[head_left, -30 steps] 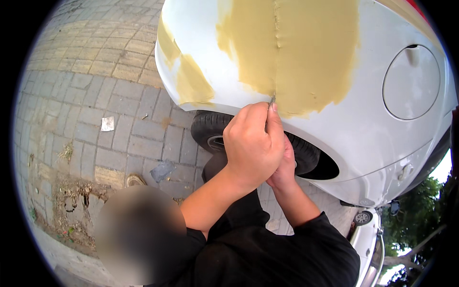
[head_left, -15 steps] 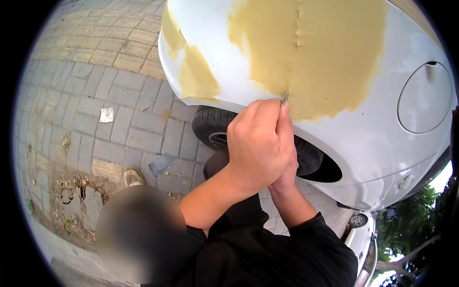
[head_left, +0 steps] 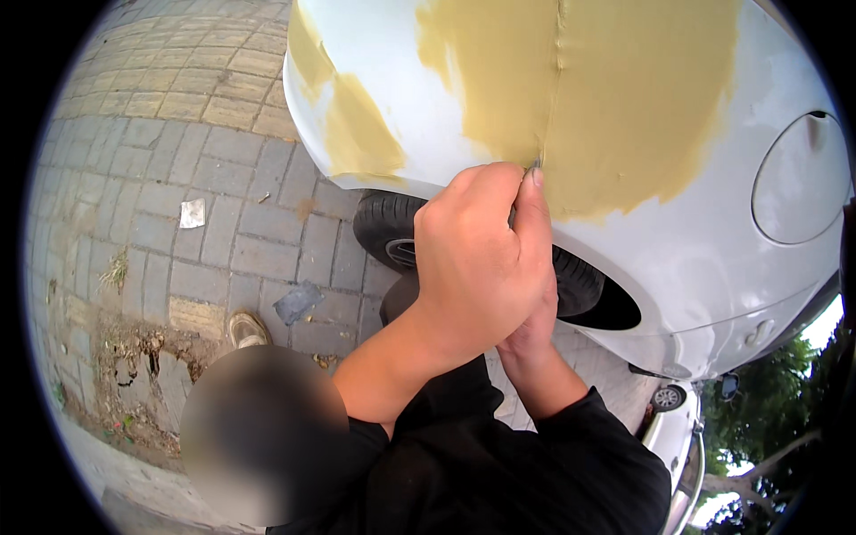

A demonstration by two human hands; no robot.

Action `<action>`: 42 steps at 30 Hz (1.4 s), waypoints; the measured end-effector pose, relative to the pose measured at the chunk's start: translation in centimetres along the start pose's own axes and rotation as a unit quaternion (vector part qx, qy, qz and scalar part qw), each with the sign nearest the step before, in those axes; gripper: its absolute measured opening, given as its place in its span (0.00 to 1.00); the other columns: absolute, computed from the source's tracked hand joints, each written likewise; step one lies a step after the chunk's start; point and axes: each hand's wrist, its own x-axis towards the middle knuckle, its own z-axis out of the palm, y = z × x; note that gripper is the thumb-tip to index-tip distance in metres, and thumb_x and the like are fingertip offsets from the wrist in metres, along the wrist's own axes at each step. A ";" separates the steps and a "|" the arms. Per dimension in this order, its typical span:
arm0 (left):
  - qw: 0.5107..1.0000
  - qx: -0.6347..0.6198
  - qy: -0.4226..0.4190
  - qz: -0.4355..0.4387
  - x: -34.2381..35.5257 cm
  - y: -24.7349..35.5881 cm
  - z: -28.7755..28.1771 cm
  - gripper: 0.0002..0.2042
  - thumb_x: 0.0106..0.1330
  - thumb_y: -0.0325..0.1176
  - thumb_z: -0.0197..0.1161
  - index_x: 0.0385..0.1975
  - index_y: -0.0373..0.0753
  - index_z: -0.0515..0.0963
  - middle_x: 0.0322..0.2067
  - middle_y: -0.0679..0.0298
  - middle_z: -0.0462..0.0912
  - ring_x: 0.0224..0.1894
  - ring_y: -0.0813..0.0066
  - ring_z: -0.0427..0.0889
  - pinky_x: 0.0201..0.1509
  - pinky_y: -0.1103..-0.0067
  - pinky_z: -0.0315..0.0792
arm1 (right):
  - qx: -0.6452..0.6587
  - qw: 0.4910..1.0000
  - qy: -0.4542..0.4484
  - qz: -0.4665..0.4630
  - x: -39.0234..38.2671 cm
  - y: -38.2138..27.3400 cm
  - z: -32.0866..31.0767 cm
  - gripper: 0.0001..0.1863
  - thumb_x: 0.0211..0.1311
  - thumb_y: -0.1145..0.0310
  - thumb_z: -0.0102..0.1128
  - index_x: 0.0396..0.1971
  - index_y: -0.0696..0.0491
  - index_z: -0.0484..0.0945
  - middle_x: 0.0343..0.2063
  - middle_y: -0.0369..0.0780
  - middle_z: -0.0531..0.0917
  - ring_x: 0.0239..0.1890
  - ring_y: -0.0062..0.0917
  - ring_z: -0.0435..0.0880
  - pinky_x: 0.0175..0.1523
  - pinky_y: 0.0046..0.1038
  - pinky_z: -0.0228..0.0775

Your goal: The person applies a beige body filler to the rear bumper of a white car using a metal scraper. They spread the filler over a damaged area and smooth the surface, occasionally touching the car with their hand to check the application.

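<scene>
The left hand closes its fingers on a thin grey tool; light, even pressure suits the smooth tan coating's straight ridged seam, toward 12 o'clock. Right hand: fingers hidden, cannot tell.

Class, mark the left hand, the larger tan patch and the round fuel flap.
Left hand (head_left: 481,250): head view, back of the hand.
Larger tan patch (head_left: 606,102): head view, its middle.
Round fuel flap (head_left: 801,183): head view, its middle.

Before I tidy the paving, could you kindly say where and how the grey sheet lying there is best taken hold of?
I would pinch the grey sheet by its right edge, coming from above on the right: it looks thin and lies roughly flat on the paving, so its rim seems the only hold, and the shoe sits close to its left end.
</scene>
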 end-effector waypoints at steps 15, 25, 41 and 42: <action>0.997 0.052 -0.050 -0.016 0.2 0.7 -0.6 0.09 0.69 0.26 0.63 0.26 0.31 0.75 0.19 0.53 0.76 0.22 0.53 0.75 0.27 0.64 0.68 | 0.058 0.995 -0.044 0.067 0.2 0.6 -3.0 0.03 0.79 0.68 0.58 0.44 0.51 0.78 0.30 0.32 0.81 0.24 0.12 0.70 0.30 0.17 0.63; 0.983 0.153 -0.080 0.055 -2.7 -0.4 -0.3 0.06 0.68 0.25 0.65 0.29 0.29 0.79 0.20 0.52 0.78 0.20 0.60 0.75 0.25 0.69 0.67 | 0.077 0.989 -0.069 0.108 -1.6 2.9 -6.9 0.06 0.78 0.69 0.58 0.49 0.51 0.78 0.39 0.35 0.83 0.34 0.16 0.76 0.38 0.20 0.68; 0.997 0.056 0.009 0.061 -3.0 -1.7 1.3 0.05 0.68 0.24 0.66 0.32 0.28 0.82 0.24 0.53 0.82 0.24 0.58 0.79 0.28 0.70 0.72 | 0.123 0.988 -0.077 0.053 -0.2 3.1 -6.8 0.10 0.78 0.67 0.58 0.52 0.53 0.80 0.45 0.39 0.86 0.46 0.23 0.86 0.51 0.26 0.80; 0.996 0.062 0.002 0.057 -2.8 -1.5 1.2 0.05 0.68 0.24 0.66 0.32 0.28 0.82 0.24 0.53 0.83 0.24 0.58 0.79 0.28 0.70 0.73 | 0.146 0.982 -0.111 0.047 -0.1 3.9 -7.7 0.11 0.79 0.66 0.57 0.53 0.53 0.80 0.46 0.40 0.86 0.48 0.25 0.86 0.54 0.28 0.80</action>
